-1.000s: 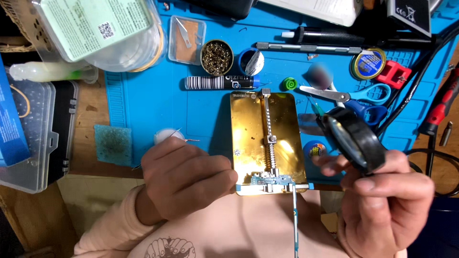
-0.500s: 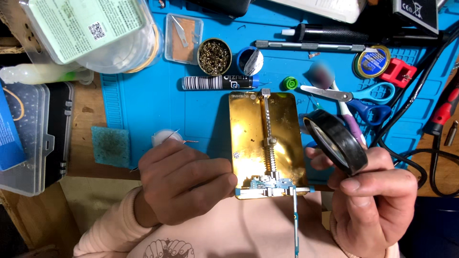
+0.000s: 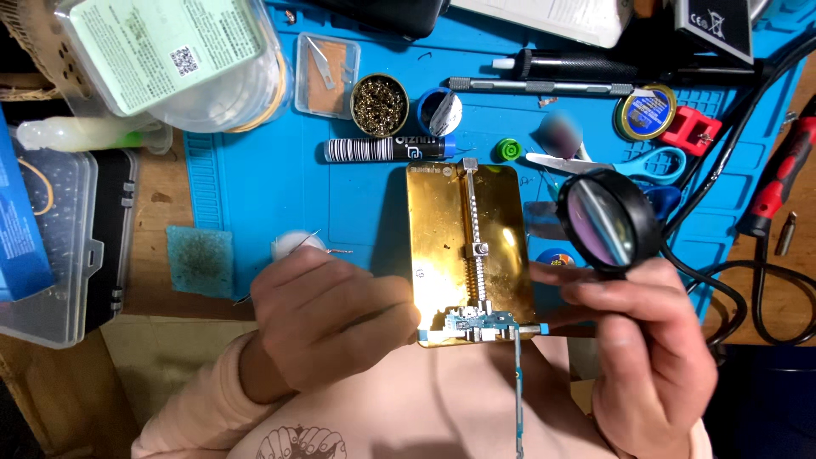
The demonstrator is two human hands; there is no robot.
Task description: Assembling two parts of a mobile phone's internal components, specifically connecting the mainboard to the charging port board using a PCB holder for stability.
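A gold metal holder plate (image 3: 442, 229) lies on the blue mat (image 3: 255, 195). A small circuit board (image 3: 476, 324) is clamped at its near edge, and a thin flex strip (image 3: 516, 391) hangs down from it. My left hand (image 3: 331, 319) is curled shut beside the plate's lower left corner, knuckles touching its edge; a thin metal tip pokes out at the hand's left side. My right hand (image 3: 650, 357) grips a black-rimmed round magnifying lens (image 3: 608, 223), held tilted over the plate's right edge.
A tin of brass wool (image 3: 379, 105), a black and white tube (image 3: 382, 150), blue-handled scissors (image 3: 646, 163) and a solder reel (image 3: 646, 110) lie beyond the plate. A clear plastic box (image 3: 51, 246) and a green sponge (image 3: 200, 262) sit at left. Black cables (image 3: 739, 289) and a red-handled tool (image 3: 778, 183) are at right.
My right hand has carried the lens leftward, from right of the plate to over its right edge. My left hand has stayed put.
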